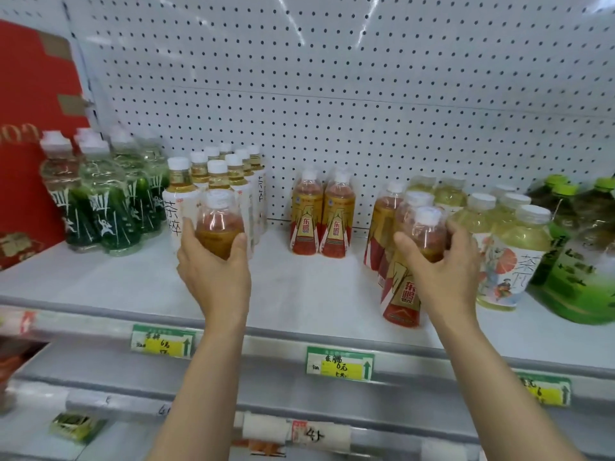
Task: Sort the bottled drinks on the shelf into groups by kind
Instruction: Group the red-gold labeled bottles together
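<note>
Reaching hands: both forearms go up from the bottom edge to the shelf point(299, 294).
Price rail: green and yellow price tags point(339, 362) sit on the front edge of the shelf, below the hands.
Left hand point(213, 271): fingers and thumb are curled round an orange drink bottle point(219, 224) with a white cap; it is just in front of the white tea bottles.
Right hand point(442, 274): it grips the upper part of a second orange bottle point(427, 234), whose red and gold label shows below the hand; this bottle is at the front of a group of the same kind.
Orange group on the right: two more such bottles point(387, 224) are just behind the held one.
Middle pair: two orange bottles with red and gold labels point(321, 217) are upright, side by side, near the back wall.
White tea bottles point(229, 184): a tight group, left of the middle.
Dark green bottles point(109, 201): far left of the shelf.
Pale yellow tea bottles point(509, 241): right of the orange group.
Large green bottles point(579, 261): at the right edge.
Back wall: white pegboard point(366, 94), with a red box point(30, 111) at the left.
</note>
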Motion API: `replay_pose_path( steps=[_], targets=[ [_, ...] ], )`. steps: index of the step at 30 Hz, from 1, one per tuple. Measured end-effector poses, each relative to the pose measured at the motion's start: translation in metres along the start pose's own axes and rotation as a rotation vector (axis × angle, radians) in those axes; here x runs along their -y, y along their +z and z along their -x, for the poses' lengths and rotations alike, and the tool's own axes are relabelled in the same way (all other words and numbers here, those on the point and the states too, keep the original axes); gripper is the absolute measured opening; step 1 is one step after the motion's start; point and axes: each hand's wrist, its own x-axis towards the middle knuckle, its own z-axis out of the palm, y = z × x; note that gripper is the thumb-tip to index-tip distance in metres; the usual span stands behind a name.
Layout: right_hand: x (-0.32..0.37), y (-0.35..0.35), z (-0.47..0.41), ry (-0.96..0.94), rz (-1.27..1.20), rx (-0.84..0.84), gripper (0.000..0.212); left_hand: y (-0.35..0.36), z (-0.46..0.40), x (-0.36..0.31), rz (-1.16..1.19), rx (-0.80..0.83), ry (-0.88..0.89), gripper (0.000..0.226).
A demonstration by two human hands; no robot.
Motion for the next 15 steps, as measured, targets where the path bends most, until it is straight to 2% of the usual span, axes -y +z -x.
replay_pose_path(
  steps=[4,8,10,13,15],
  targets=[
    [-0.021,-0.005,0.014,0.069,0.026,0.134,0.085,-0.004,-0.004,0.000,-0.125,0.107,-0.017,0.077],
    [-0.032,-0.010,0.014,0.119,-0.035,0.231,0.081,0.013,0.013,-0.009,-0.178,0.318,0.029,0.076],
    [-0.036,-0.014,0.014,0.147,-0.103,0.318,0.084,0.018,0.016,-0.007,-0.136,0.483,0.051,0.072],
    [-0.041,-0.019,0.014,0.167,-0.110,0.381,0.091,0.011,0.008,-0.002,0.073,0.835,-0.065,0.062],
    [-0.041,-0.021,0.010,0.184,-0.129,0.404,0.087,0.005,0.000,0.005,0.122,0.984,-0.121,0.070]
  ],
)
